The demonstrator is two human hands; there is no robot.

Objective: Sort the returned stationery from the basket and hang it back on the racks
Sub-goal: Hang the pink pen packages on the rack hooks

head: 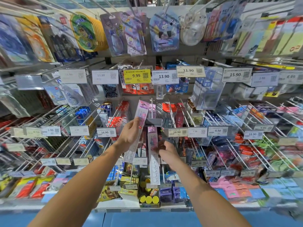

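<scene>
A wall rack (pixel 188 54) of hooks, packed with hanging stationery and price tags, fills the view. At its centre the left hand (pixel 131 134) grips a long pink pack (pixel 142 112), tilted, its top beside a bare hook (pixel 152 107). Just below, the right hand (pixel 168 154) touches a similar hanging pack (pixel 154 167) with curled fingers; blur hides whether it grips.

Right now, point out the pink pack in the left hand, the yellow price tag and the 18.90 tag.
pink pack (pixel 142 110): head view, upper card.
yellow price tag (pixel 137 76): head view, printed 9.99.
18.90 tag (pixel 177 132): head view, its number.
</scene>
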